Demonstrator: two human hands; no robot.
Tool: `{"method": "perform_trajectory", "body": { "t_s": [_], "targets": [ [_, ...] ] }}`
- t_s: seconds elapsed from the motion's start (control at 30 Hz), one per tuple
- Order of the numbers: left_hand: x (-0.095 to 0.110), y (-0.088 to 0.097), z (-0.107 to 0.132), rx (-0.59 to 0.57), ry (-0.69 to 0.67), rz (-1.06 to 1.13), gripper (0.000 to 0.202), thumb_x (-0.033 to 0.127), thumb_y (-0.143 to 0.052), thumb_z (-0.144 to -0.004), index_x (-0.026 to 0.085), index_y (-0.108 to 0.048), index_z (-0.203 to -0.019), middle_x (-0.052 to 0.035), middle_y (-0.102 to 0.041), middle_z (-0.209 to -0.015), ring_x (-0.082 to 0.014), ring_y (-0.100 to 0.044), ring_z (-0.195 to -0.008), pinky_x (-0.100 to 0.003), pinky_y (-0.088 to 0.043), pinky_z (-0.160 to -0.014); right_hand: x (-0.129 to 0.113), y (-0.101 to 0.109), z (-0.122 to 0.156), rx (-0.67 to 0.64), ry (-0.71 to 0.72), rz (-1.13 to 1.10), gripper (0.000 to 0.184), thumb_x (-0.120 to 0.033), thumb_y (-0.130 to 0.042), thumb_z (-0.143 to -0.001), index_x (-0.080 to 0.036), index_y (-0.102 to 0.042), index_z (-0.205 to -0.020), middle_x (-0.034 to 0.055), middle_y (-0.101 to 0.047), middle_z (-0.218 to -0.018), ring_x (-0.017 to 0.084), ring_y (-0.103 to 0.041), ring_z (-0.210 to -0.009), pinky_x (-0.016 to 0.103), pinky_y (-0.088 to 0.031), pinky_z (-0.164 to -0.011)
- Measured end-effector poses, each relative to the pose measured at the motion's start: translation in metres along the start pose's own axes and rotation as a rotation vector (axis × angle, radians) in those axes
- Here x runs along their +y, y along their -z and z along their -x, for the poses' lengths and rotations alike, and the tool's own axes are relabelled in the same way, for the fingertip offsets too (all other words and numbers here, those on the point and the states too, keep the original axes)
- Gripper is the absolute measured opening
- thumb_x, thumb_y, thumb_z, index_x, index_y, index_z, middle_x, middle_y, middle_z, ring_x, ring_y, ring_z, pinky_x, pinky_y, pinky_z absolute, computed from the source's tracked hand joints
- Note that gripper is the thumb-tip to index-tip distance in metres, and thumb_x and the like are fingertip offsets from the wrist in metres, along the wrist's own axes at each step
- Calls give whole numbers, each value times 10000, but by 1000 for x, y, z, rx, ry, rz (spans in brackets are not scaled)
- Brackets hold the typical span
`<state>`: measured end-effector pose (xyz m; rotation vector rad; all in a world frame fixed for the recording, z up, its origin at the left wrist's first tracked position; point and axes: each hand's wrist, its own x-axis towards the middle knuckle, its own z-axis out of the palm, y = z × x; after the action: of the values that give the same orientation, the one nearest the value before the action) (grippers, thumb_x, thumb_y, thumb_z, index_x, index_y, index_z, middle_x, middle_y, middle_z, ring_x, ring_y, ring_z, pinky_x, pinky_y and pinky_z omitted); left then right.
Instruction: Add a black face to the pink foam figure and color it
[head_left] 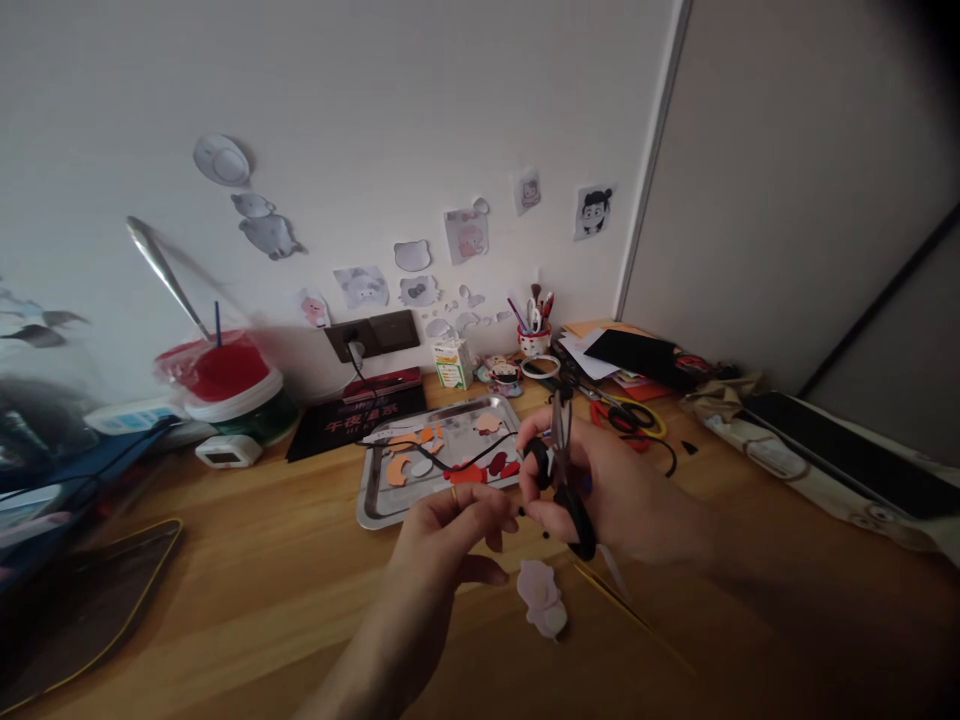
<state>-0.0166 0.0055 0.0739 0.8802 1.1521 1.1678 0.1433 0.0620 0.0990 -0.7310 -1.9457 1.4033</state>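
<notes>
Pointing upward, scissors (562, 462) sit in the right hand (611, 485).

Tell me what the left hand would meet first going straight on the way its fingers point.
Most likely the right hand, which holds the scissors just past the fingertips of the left hand; depth is unclear in this single view.

Beyond the left hand (450, 545) rose a pale wall (420, 100) with a dark socket plate (396, 332). A wooden desktop (262, 560) lay beneath it; beyond and rightward of the right hand (611, 475), in dim light, stood a grey panel (780, 150), perhaps a cabinet door.
</notes>
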Motion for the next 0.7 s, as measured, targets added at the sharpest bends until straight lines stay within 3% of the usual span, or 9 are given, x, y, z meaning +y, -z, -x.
{"method": "perform_trajectory", "body": {
  "t_s": [0.23,0.5,0.7],
  "targets": [
    [-3,-1,-1,33,-46,15,80,223,-731,-628,196,-661,-656,18,-584,-677,-72,-489,-577,-135,-427,-472,2,-4,-1,85,21,-125,366,-117,-611,-688,-234,-389,-954,-60,-521,-734,92,-506,-624,214,-404,-529],
    [1,-4,1,50,-72,3,83,243,-711,-662,182,-663,-631,10,-586,-665,-78,-486,-587,-137,-435,-472,1,-9,3,115,13,-146,337,-126,-625,-722,-245,-413,-956,-58,-521,-749,92,-505,-647,229,-421,-579],
    [5,-1,2,94,-107,52,82,219,-687,-664,180,-642,-607,17,-545,-635,-84,-467,-614,-112,-414,-457,3,-1,0,137,15,-110,282,-186,-629,-748,-252,-473,-973,-64,-511,-734,68,-451,-585,188,-357,-501]
  ]
}}
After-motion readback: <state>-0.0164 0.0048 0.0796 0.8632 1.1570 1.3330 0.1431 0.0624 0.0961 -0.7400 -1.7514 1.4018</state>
